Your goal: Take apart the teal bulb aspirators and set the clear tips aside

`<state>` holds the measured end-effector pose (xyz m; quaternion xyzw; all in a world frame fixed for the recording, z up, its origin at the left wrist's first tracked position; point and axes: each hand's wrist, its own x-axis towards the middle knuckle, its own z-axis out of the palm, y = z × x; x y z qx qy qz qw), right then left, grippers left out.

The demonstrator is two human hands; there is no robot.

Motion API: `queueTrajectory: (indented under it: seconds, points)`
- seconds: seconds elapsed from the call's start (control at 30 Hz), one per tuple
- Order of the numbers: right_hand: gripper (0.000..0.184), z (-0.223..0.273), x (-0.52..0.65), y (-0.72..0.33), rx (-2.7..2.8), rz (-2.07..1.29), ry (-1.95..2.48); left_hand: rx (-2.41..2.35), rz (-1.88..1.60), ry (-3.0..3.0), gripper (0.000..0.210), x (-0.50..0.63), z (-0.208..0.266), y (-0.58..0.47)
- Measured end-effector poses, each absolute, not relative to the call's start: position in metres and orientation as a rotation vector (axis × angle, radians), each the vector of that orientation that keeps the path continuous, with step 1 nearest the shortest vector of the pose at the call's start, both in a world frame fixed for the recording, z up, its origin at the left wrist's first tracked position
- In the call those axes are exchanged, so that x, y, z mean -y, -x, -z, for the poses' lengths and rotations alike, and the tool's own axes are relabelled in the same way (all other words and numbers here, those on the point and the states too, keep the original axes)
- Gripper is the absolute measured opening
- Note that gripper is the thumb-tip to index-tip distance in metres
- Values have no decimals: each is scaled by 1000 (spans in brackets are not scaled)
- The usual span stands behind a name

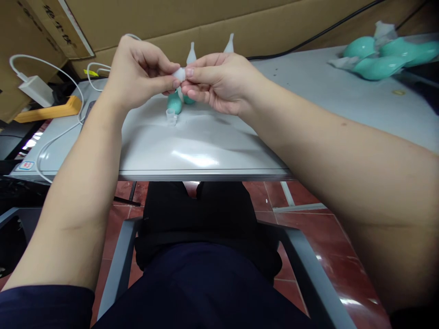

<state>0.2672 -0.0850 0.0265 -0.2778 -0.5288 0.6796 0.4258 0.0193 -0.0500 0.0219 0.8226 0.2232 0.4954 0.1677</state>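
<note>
Above the grey table, my left hand (144,75) and my right hand (219,80) meet, their thumbs and fingers pinching a small white plastic piece (179,74) from both sides. The fingers cover most of it. Just below them a teal rubber bulb (174,105) lies on the table, with a clear plastic cap-like part (171,117) at its near end. Part of a second teal bulb (188,99) shows under my right fingers. Behind my hands, a white pointed nozzle (191,53) and another white nozzle (229,44) stand upright, their lower parts hidden.
Several larger teal pieces (380,66) with whitish scraps lie at the back right. On the left are a white charger (37,90), its cable and a yellow bar (51,111). A cardboard wall (164,20) backs the grey table (206,153); a black cable (308,43) runs along it.
</note>
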Motion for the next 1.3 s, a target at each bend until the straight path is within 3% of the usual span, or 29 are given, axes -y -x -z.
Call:
queueTrajectory:
  seconds: [0.13,0.27,0.33,0.43,0.57,0.67,0.8,0.93,1.07,1.2,1.3]
  points:
    - [38,-24,81,-269,1383,-1690,725,-607,-1380,-2358,53,62,-24,-22]
    - [41,-24,83,-269,1490,-1628,745,-738,-1249,-2357,38,65,-29,-20]
    - [40,-24,86,-268,1531,-1594,744,-697,-1247,-2383,41,63,-29,-21]
    - [32,-25,89,-269,1561,-1538,746,-612,-1265,-2416,47,61,-29,-20]
    - [13,-27,85,-275,1686,-1402,750,-647,-1277,-2420,35,73,-39,-14]
    - [16,-31,83,-284,1865,-1315,773,-717,-1202,-2444,30,88,-53,-5]
    - [16,-36,83,-293,2165,-1312,794,-802,-887,-2462,47,98,-66,3]
    - [22,-35,84,-293,2413,-1195,821,-1085,-501,-2331,38,95,-64,5]
    - [25,-34,88,-289,2545,-1003,784,-1021,-311,-2394,28,85,-60,8]
    - [23,-33,93,-287,2612,-935,774,-1151,-29,-2399,30,86,-60,5]
    - [23,-28,93,-283,2598,-951,786,-1207,-109,-2305,34,93,-56,-1]
